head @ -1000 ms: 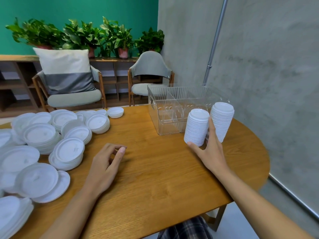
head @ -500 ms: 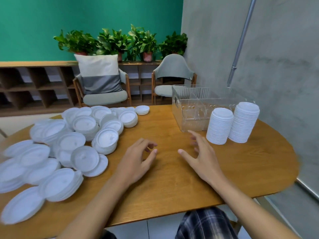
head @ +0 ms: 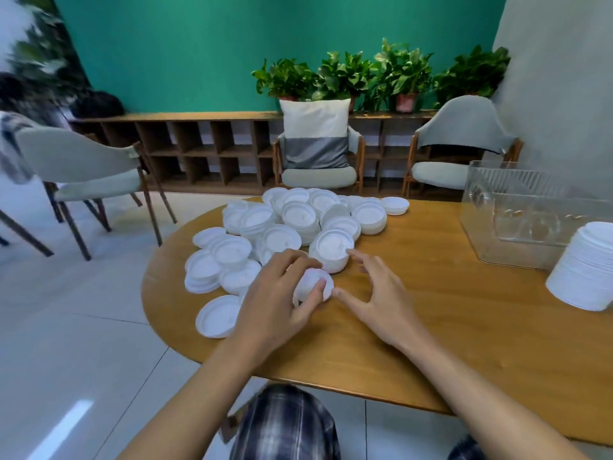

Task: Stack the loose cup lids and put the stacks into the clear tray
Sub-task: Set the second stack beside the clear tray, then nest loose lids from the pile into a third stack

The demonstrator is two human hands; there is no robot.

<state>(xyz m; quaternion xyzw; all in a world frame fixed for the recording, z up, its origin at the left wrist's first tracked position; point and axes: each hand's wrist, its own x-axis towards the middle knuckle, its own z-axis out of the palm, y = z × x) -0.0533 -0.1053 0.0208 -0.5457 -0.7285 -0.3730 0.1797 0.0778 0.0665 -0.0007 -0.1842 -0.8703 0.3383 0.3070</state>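
Centre frame: the left hand (head: 275,300) grips one lid (head: 309,278). The right hand (head: 378,293), fingers spread and holding nothing, hovers beside it. A careless fingertip could topple the short stack (head: 331,244) just above. The tray (head: 537,207) waits at far right.

At a wooden table (head: 464,327), a person's left hand (head: 275,307) grips a white lid (head: 315,283) near the table's middle, thumb pressed across it. The right hand (head: 384,297), fingers spread, hovers just beside it. Loose cup lids (head: 298,220) lie heaped on the table's far left part. A clear tray (head: 530,224) sits at its far right, with a tall stack of lids (head: 583,270) in front. Beyond the table stand grey chairs (head: 83,161), a cushion (head: 315,137) and potted plants (head: 341,74).
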